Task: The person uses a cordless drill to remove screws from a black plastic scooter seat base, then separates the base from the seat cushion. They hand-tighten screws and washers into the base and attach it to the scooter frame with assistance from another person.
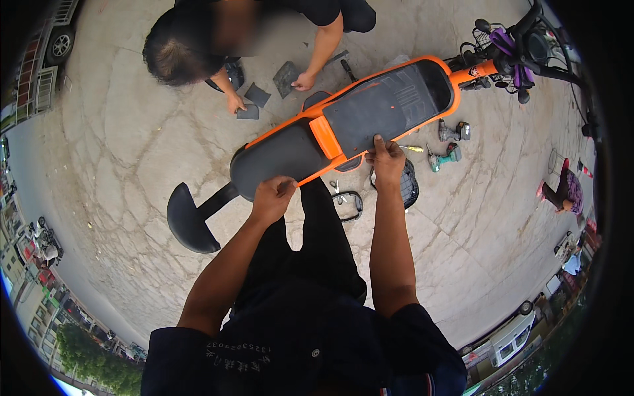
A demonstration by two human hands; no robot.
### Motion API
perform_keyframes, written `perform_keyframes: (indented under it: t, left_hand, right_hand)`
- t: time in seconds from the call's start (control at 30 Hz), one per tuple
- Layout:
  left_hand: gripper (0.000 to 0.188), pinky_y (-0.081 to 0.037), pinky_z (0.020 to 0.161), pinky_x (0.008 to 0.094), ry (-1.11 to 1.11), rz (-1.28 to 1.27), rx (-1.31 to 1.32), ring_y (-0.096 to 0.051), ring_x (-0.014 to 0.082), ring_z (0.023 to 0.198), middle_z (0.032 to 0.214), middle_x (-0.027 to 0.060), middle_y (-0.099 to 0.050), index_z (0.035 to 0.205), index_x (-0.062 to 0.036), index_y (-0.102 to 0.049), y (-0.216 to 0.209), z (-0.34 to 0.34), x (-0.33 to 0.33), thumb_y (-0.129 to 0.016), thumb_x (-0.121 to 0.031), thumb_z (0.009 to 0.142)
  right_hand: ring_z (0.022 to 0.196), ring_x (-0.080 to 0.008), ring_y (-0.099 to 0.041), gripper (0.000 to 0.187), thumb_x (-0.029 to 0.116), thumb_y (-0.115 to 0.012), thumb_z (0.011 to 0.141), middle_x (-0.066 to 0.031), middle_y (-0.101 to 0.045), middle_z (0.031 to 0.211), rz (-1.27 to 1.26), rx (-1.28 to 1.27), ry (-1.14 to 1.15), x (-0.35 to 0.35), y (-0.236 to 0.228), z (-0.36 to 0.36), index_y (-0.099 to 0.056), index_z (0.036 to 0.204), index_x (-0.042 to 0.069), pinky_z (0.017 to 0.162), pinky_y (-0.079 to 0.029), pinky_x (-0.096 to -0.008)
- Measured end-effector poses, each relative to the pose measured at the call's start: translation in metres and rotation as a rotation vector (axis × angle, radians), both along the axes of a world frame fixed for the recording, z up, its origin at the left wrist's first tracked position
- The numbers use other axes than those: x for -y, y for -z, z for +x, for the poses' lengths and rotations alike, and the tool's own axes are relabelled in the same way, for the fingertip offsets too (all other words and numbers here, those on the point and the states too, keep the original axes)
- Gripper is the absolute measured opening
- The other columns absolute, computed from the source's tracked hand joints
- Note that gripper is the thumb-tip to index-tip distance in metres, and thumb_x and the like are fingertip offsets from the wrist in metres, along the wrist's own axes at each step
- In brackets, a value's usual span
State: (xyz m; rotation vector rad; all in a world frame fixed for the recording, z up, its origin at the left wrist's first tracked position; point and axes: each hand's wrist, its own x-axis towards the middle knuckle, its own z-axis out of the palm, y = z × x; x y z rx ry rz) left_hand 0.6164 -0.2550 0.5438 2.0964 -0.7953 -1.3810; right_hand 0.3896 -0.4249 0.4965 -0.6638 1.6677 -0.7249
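An orange electric scooter [325, 136] stretches diagonally before me, its handlebars at the upper right and a black saddle [193, 221] at the lower left. My left hand [272, 200] is at the near orange edge of the black rear panel [281, 158], its fingers pinched together. Anything between them is hidden. At the near edge of the dark footboard mat [380, 109], my right hand [387, 162] has thumb and index finger brought together. What they grip, if anything, is too small to make out.
Beyond the scooter a person [231, 99] crouches, hands on dark flat pieces [286, 79]. On the near side lie a green drill [444, 157], a grey drill [454, 131], a yellow-handled screwdriver [413, 148], a black basket [404, 185] and a black frame [349, 206]. Cracked concrete surrounds everything.
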Motion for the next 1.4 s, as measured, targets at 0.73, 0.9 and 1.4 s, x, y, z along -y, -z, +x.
perform_keyframes:
  t: [0.73, 0.9, 1.4]
  left_hand:
    - [0.032, -0.054, 0.078, 0.039, 0.028, 0.305, 0.08, -0.071, 0.0326, 0.086, 0.09, 0.0183, -0.073, 0.099, -0.0025, -0.073, -0.037, 0.03, -0.144, -0.066, -0.033, 0.09]
    - [0.037, -0.055, 0.08, 0.0431, 0.055, 0.423, 0.128, -0.071, 0.0362, 0.088, 0.091, 0.0205, -0.072, 0.096, -0.0044, -0.075, -0.002, 0.035, -0.19, -0.066, -0.039, 0.087]
    - [0.034, -0.053, 0.075, 0.0368, -0.042, 0.342, 0.128, -0.07, 0.0264, 0.081, 0.087, 0.0194, -0.073, 0.094, 0.0044, -0.073, 0.003, 0.037, -0.201, -0.069, -0.029, 0.088]
  right_hand:
    - [0.059, -0.015, -0.061, 0.029, 0.026, -0.069, 0.092, -0.0119, -0.067, 0.077, 0.136, -0.045, -0.125, 0.017, -0.008, -0.002, -0.059, 0.089, -0.001, 0.052, -0.05, -0.028]
    - [0.055, -0.0159, -0.061, 0.029, 0.023, -0.07, 0.091, -0.012, -0.065, 0.072, 0.108, -0.04, -0.142, 0.018, -0.005, -0.005, -0.057, 0.086, -0.003, 0.049, -0.052, -0.0278]
    - [0.056, -0.0164, -0.062, 0.029, 0.021, -0.071, 0.091, -0.0126, -0.064, 0.071, 0.137, -0.037, -0.144, 0.02, -0.008, -0.005, -0.057, 0.085, -0.004, 0.049, -0.053, -0.0277]
